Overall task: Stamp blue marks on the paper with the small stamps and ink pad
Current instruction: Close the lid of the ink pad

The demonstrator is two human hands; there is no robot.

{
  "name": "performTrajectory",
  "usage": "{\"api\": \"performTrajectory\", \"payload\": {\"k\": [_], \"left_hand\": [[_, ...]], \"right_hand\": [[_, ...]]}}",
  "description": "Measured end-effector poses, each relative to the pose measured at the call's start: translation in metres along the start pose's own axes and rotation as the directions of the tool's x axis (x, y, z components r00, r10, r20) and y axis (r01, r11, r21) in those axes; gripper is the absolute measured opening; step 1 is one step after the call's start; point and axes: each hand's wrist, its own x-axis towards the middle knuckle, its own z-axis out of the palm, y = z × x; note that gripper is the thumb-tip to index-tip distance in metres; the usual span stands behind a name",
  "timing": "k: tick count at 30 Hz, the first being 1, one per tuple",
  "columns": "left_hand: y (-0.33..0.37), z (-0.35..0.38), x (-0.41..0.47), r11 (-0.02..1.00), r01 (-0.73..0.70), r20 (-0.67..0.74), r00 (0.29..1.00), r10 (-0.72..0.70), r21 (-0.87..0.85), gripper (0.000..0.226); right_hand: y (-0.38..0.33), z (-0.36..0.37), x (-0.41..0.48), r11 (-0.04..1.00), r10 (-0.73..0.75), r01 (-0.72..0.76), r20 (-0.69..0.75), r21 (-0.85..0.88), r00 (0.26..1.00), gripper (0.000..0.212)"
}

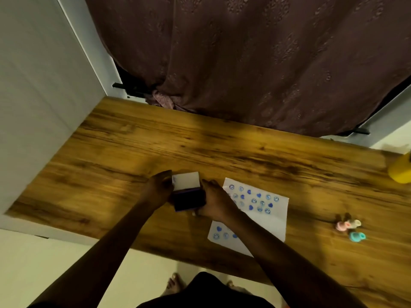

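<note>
The ink pad [189,202] is a dark blue box with its white lid [186,181] flipped up behind it. It sits near the middle of the wooden table [133,152], just to the left of the paper [266,221]. Both hands hold it. The left hand [159,188] grips the left side, with fingers curled by the lid's edge. The right hand [214,202] wraps around the right side, and its wrist lies over the paper. Both arms reach forward from the bottom and come together at the box. The paper has blue hearts and smiley faces on it. The small stamps [350,227], pink, white and teal, lie well apart to the right. A yellow cup [401,168] stands at the far right edge.
</note>
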Motion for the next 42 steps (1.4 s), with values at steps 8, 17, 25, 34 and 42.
{"api": "performTrajectory", "payload": {"k": [8, 17, 25, 34, 42], "left_hand": [[-0.001, -0.004, 0.003, 0.98, -0.081, 0.0, 0.997, 0.083, 0.181, 0.051], [-0.002, -0.004, 0.007, 0.987, -0.061, 0.003, 0.998, 0.061, 0.147, 0.053], [0.0, -0.002, 0.012, 0.979, -0.127, -0.056, 0.989, 0.137, 0.159, 0.047], [0.001, -0.018, -0.006, 0.947, -0.23, -0.082, 0.964, 0.254, 0.224, 0.047], [-0.001, -0.013, -0.051, 0.865, -0.412, -0.127, 0.879, 0.46, 0.285, 0.038]], "right_hand": [[-0.003, 0.009, 0.01, 0.999, 0.015, -0.015, -0.018, -0.035, 1.0, 0.096], [0.0, 0.015, 0.013, 0.999, 0.035, -0.036, -0.052, -0.023, 0.998, 0.095], [0.003, 0.018, 0.009, 0.998, 0.033, -0.036, -0.07, -0.042, 0.997, 0.107], [0.005, 0.015, 0.008, 1.0, 0.013, -0.012, -0.096, 0.009, 0.995, 0.1], [0.007, 0.018, 0.008, 0.999, 0.013, -0.017, -0.081, -0.044, 0.997, 0.098]]}}
